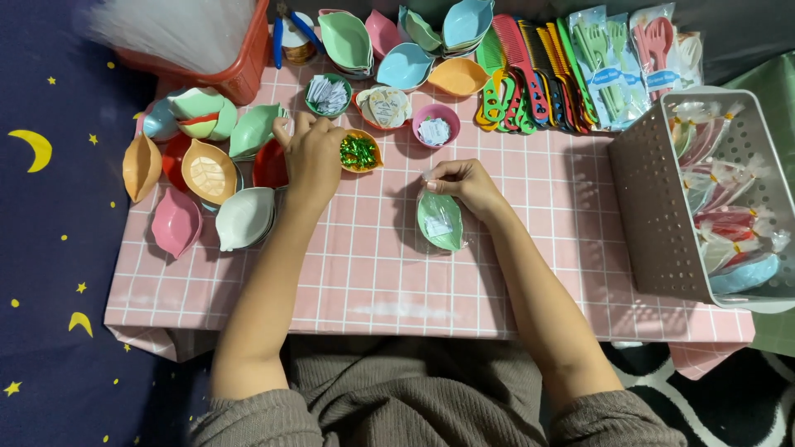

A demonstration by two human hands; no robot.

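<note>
My right hand (464, 183) pinches the top of a clear bag that holds a green leaf-shaped dish (440, 219), lying on the pink checked table (373, 273). My left hand (313, 153) reaches over a small orange bowl of shiny green twist ties (359, 152), fingers curled at its left rim; whether it holds a tie is hidden. Behind it stand a green bowl of paper slips (328, 93), a bowl of round tags (385, 107) and a pink bowl of slips (435, 128).
Leaf-shaped dishes in several colours (207, 170) lie piled at the left and along the back (397, 50). Combs (530, 74) and bagged cutlery (621, 58) lie at the back right. A white perforated basket (654, 190) at the right holds bagged dishes. A red basket (240, 74) stands back left.
</note>
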